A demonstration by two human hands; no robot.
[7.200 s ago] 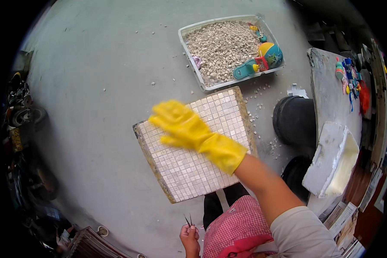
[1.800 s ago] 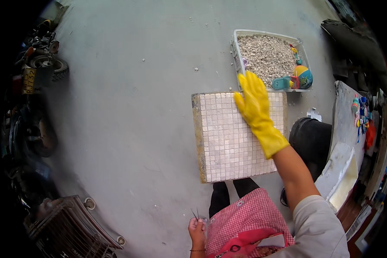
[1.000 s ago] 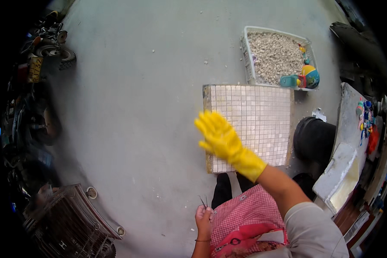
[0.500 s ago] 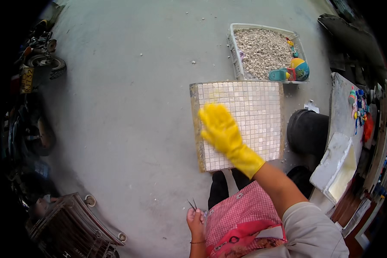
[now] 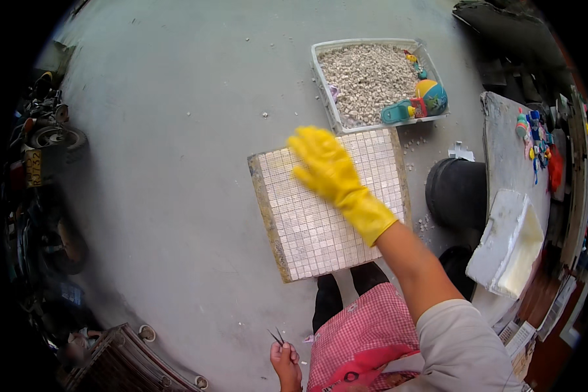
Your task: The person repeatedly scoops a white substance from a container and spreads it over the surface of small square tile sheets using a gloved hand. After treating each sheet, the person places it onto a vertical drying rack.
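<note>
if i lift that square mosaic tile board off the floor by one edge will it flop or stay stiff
Probably stiff: the square board of small pale mosaic tiles shows a thick solid edge along its left side and lies flat on the grey concrete floor. Likely heavy for its size, being covered in tile. The right hand in a yellow rubber glove lies flat on it; loose tiles might shed if it tilts.

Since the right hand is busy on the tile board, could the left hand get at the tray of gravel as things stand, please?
Probably not without shifting: the left hand sits low by the knee holding small tweezers, and the mosaic board lies between it and the tray of gravel.
</note>
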